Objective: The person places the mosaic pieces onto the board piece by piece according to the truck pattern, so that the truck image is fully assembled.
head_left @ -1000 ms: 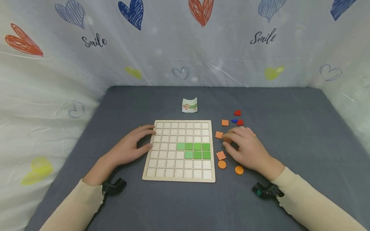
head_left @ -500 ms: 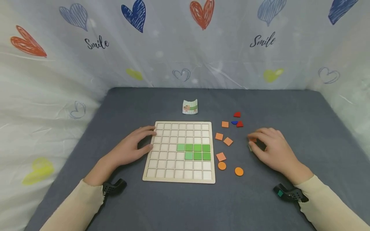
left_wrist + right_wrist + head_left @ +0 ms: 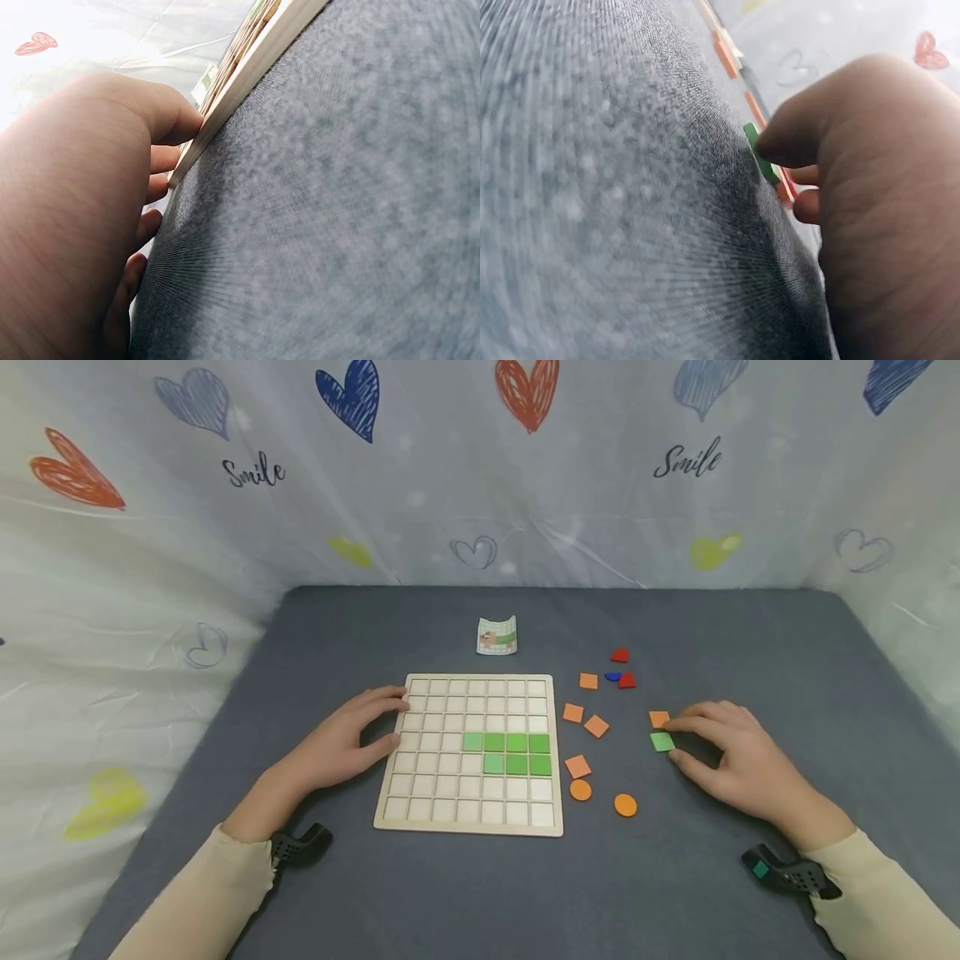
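The right hand [image 3: 742,764] lies relaxed and ungripping, thumb touching a loose green tile [image 3: 662,742], index finger at the orange tile [image 3: 659,720] just beside it, a light contact seemingly suited to sliding; both tiles lie between the board [image 3: 444,787] and the right edge of the tabletop [image 3: 825,710]. The left hand [image 3: 341,739], also unclenched, touches the board's left edge, probably steadying it. Other orange pieces [image 3: 577,767] sit near its right edge, presumably for easy reach; beyond its far edge, a curled picture card [image 3: 497,637] faces the person, apparently for viewing.
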Available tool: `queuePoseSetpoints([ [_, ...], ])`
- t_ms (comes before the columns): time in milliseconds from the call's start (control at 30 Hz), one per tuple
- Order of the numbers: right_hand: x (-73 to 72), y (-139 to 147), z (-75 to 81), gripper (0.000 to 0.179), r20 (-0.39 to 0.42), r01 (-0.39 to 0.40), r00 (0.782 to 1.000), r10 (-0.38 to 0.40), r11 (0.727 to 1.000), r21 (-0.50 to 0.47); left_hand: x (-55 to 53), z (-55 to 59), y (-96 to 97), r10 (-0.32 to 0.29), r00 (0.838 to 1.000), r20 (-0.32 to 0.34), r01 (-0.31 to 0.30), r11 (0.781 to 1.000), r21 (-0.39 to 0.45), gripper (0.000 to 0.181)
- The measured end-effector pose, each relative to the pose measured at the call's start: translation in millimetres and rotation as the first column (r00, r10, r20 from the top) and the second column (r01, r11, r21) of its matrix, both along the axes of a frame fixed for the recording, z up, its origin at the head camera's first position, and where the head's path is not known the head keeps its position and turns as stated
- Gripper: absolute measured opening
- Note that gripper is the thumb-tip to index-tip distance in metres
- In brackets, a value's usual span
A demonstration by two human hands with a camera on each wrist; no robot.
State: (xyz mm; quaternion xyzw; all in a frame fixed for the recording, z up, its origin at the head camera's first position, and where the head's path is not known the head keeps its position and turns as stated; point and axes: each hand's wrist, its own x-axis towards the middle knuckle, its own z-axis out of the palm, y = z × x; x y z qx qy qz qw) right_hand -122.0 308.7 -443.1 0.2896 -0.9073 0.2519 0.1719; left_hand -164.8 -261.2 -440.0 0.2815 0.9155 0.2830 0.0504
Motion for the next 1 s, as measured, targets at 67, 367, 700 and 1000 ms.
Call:
queuePoseSetpoints([
  [67, 0.5, -1.6, 0.3, 0.037, -0.005, -0.024, 1.0, 0.024, 1.0, 0.003, -0.2, -0.1, 0.3, -0.003, 1.0, -0.003, 0.003, 1.0, -0.002, 0.05],
  [367, -0.7, -4.6, 2.4, 0.033, -0.017, -0.089, 0.996, 0.089, 0.996, 0.001, 0.7, 0.0, 1.0, 0.003, 1.0, -0.002, -0.003, 1.0, -0.003, 0.049],
  [700, -3.2, -3.5, 4.2, 0.033, -0.031, -0.112, 0.993, 0.112, 0.994, 0.013, 1.6, 3.2, 3.1, 0.013, 1.0, 0.005, -0.013, 1.0, -0.008, 0.05],
  [1000, -4.2, -4.2, 2.2, 0.033, -0.022, -0.15, 0.989, 0.15, 0.989, 0.001, 2.2, 3.0, 1.9, 0.01, 1.0, 0.011, -0.01, 1.0, -0.003, 0.049],
])
